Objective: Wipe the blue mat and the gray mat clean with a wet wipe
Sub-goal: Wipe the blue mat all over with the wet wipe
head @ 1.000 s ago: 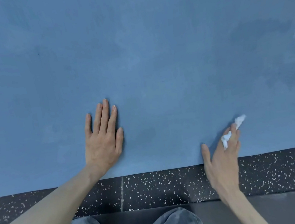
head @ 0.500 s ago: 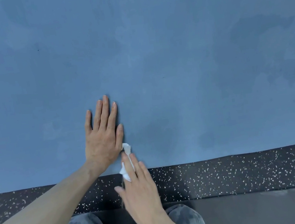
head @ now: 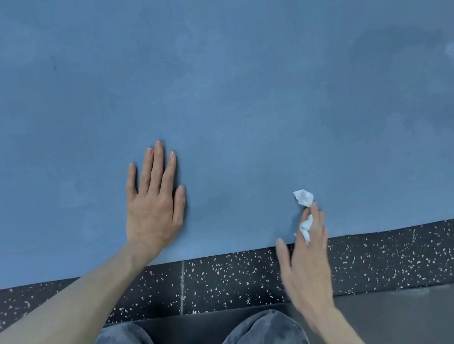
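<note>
Rightward since before, right hand (head: 308, 269) drags wet wipe (head: 304, 197) across blue mat (head: 238, 84).

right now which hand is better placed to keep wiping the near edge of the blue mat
Right. The right hand already holds the wet wipe at the blue mat's near edge, while the left hand lies flat and empty on it, likely steadying.

Left hand (head: 154, 206) flat, palm down, on blue mat (head: 238, 84) near its front edge. Right hand (head: 307, 262) straddles that edge, crumpled white wet wipe (head: 303, 198) pinched between fingers, on the mat. Speckled black floor (head: 233, 279) below edge; gray mat (head: 423, 316) under knees (head: 258, 342). Damp patches toward right edge.
</note>
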